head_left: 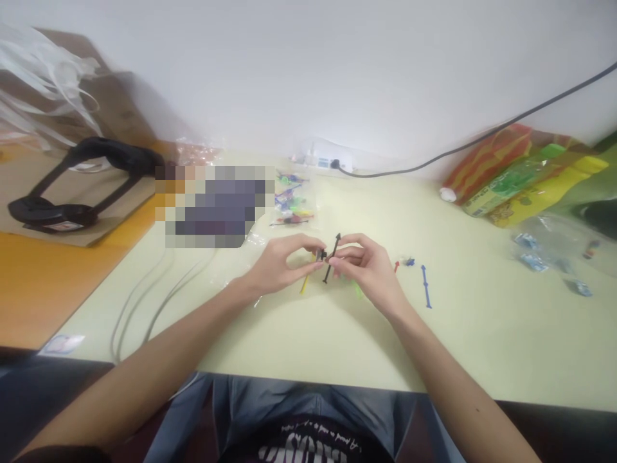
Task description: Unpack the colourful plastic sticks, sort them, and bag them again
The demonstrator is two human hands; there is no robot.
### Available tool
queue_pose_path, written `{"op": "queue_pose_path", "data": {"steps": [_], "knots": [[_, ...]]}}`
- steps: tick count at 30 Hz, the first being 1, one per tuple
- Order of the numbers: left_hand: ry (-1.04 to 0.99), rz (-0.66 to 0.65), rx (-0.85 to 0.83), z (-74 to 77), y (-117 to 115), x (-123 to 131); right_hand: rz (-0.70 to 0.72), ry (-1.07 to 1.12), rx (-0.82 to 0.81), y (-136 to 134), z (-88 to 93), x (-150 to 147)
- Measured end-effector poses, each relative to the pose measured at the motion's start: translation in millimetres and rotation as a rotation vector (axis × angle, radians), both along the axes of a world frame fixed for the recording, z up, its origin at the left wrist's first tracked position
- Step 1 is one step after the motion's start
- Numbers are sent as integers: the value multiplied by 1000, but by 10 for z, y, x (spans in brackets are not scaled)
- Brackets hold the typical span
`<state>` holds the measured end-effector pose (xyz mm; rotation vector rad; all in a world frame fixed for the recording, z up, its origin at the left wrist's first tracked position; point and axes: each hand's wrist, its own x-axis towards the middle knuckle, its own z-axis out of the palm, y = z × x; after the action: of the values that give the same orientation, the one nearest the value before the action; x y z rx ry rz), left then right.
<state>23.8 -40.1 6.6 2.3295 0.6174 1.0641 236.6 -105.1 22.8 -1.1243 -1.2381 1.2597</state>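
Note:
My right hand (369,267) pinches a thin black plastic rod (332,257) that stands tilted above the pale table (482,334). My left hand (279,263) meets it from the left, its fingertips closed on a small black piece at the rod's middle. Under the hands lie a yellow rod (304,286) and a green one (357,290). A blue rod (426,287) and small red and blue bits (403,263) lie just right of my right hand.
A clear bag of coloured plastic parts (292,202) lies behind the hands. A power strip (332,164) with a black cable sits at the wall. Snack bags (520,173) and clear bags with small blue pieces (554,257) fill the right. A black handle frame (77,183) rests on cardboard, left.

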Motion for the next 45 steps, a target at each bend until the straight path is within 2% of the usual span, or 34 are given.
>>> {"op": "queue_pose_path", "data": {"steps": [9, 20, 27, 39, 45], "knots": [[3, -59, -58, 26, -18, 21, 70, 136, -16, 8, -46, -2], [-119, -132, -394, -44, -13, 18, 91, 127, -15, 6, -34, -21], [-184, -170, -511, -3, -20, 26, 114, 101, -9, 11, -39, 12], [-144, -157, -508, -14, -29, 7, 147, 183, -68, 17, -73, -5], [-104, -112, -402, -15, -74, 17, 162, 195, -83, 5, -105, -34]]}}
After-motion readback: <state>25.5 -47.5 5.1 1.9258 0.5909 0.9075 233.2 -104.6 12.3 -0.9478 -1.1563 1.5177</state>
